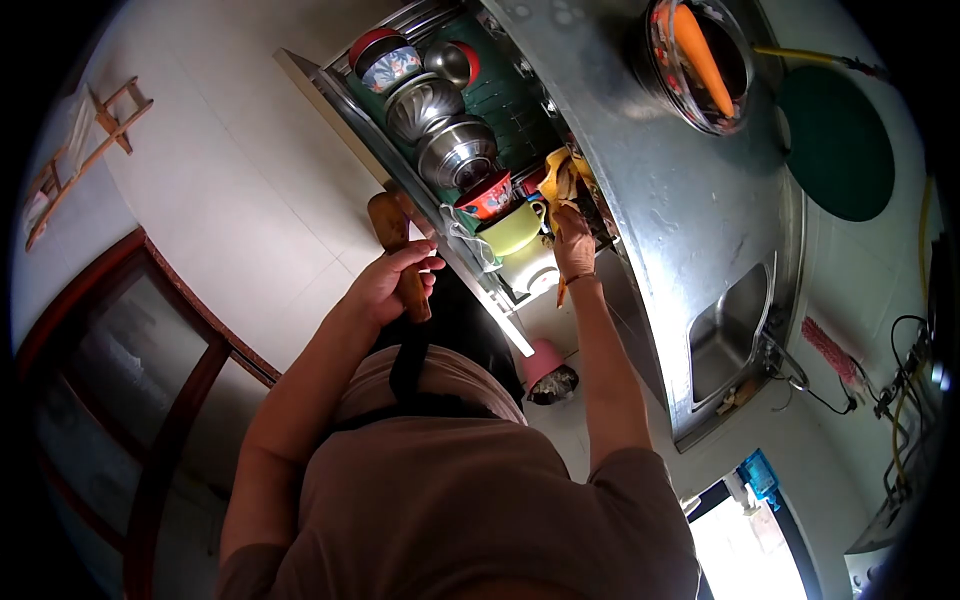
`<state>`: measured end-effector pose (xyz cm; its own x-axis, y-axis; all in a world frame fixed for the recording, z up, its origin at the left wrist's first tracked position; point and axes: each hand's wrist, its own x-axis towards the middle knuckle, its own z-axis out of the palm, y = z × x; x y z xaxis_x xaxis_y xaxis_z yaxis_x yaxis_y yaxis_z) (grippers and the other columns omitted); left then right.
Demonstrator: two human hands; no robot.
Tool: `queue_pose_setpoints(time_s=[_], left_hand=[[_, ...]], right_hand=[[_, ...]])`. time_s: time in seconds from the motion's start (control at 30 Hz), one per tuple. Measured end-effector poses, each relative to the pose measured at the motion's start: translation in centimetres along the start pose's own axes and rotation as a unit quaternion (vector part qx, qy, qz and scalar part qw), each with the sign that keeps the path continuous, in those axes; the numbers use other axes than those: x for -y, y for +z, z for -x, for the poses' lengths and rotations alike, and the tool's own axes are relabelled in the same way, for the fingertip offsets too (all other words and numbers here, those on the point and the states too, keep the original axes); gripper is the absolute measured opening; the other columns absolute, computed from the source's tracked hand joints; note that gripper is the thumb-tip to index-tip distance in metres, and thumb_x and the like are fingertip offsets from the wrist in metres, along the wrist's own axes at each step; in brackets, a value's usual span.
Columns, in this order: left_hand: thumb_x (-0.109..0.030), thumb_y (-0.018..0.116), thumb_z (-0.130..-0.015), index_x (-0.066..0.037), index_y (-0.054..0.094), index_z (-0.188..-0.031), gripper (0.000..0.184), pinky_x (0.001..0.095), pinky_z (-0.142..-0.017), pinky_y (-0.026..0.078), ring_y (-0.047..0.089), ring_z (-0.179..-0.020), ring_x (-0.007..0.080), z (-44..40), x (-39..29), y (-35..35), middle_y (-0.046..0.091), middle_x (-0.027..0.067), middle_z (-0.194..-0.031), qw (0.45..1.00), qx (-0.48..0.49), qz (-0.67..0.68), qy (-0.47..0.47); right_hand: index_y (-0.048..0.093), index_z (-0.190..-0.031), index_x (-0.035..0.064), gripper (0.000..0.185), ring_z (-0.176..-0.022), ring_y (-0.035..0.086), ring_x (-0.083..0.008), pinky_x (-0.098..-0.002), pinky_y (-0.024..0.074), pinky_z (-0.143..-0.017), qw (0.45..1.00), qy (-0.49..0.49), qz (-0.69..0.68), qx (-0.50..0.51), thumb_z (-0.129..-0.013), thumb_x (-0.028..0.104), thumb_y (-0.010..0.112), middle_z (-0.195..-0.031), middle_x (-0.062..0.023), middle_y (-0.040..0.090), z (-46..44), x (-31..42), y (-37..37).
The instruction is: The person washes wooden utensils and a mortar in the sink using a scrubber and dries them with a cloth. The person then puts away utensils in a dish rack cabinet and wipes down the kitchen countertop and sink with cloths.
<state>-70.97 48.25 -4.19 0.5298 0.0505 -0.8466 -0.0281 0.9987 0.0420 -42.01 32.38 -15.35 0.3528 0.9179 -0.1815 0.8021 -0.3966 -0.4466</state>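
Gripped in the left hand (392, 283), left of centre, is 1 brown elongated object (390, 222), fingers curled round it, wide end toward the top of the frame. Right hand (574, 247), right of centre, is inside the open drawer (505, 108), fingertips at a yellow item (553, 180); whether they are closed on it cannot be told. Survey, left to right: 1 wooden frame (93, 160) at upper left; 1 dark red door frame (185, 425) at lower left. Within the drawer, upper centre: 1 fluted metal bowl (424, 108), 1 plain metal bowl (455, 152), 1 red patterned bowl (487, 198) and 1 light green mug (510, 232), the mug just left of the right hand. Below it, 1 pink container (542, 358). Upper right: metal countertop (610, 110) bearing 1 vessel with 1 long orange item (702, 60) across it. Further right, 1 dark green disc (840, 145); lower right, 1 sink (715, 355).
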Motion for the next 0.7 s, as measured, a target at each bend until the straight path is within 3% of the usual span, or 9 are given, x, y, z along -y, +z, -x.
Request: queue_pose_setpoints(time_s=[0.13,0.33,0.43,0.53,0.7], left_hand=[[-0.021,0.062,-0.082,-0.011,0.058,-0.098,0.019,0.0277,-0.063,0.045,0.053,-0.071,0.012,0.1,-0.2,0.2,0.06,0.0043,-0.086,1.0,-0.011,-0.003,-0.008],[-0.021,0.061,-0.083,-0.011,0.058,-0.099,0.019,0.0287,-0.063,0.045,0.053,-0.07,0.0135,0.5,-0.3,0.3,0.059,0.0055,-0.086,0.999,-0.014,-0.027,-0.011],[-0.021,0.06,-0.083,-0.01,0.057,-0.101,0.021,0.0292,-0.063,0.046,0.053,-0.069,0.0138,0.9,-0.4,0.5,0.059,0.0062,-0.087,0.999,-0.028,-0.036,-0.019],[-0.021,0.06,-0.084,-0.01,0.057,-0.102,0.022,0.0292,-0.062,0.046,0.053,-0.068,0.0139,0.8,-0.1,0.3,0.059,0.0063,-0.087,0.999,-0.017,-0.036,-0.018],[-0.022,0.06,-0.083,-0.012,0.057,-0.103,0.022,0.0279,-0.061,0.046,0.053,-0.068,0.0132,1.0,0.4,0.4,0.059,0.0058,-0.085,0.999,-0.008,-0.045,-0.028]], right_hand=[[0.06,-0.1,0.0025,0.03,-0.1,0.055,-0.0313,-0.0381,0.046,-0.086,0.998,-0.035,0.009,-0.058,-0.071,-0.004,0.053,-0.112,-0.0135,0.056,0.8,1.1,-0.8],[0.058,-0.102,0.0042,0.03,-0.1,0.056,-0.0324,-0.0369,0.0479,-0.083,0.986,0.016,0.001,-0.165,-0.074,-0.005,0.053,-0.11,-0.0162,0.056,2.0,4.0,-3.5],[0.056,-0.093,0.0053,0.017,-0.087,0.057,-0.0332,-0.0383,0.0481,-0.073,0.961,0.052,-0.011,-0.271,-0.077,-0.002,0.056,-0.098,-0.0143,0.056,2.6,5.5,-5.0],[0.055,-0.089,0.0049,0.014,-0.084,0.057,-0.0325,-0.0373,0.0472,-0.071,0.943,0.084,-0.048,-0.319,-0.077,-0.003,0.056,-0.096,-0.0141,0.055,3.2,6.6,-6.7],[0.053,-0.087,0.0048,0.015,-0.084,0.056,-0.0316,-0.0363,0.0462,-0.07,0.94,0.11,-0.078,-0.314,-0.076,-0.005,0.052,-0.091,-0.014,0.055,3.8,5.9,-7.6]])
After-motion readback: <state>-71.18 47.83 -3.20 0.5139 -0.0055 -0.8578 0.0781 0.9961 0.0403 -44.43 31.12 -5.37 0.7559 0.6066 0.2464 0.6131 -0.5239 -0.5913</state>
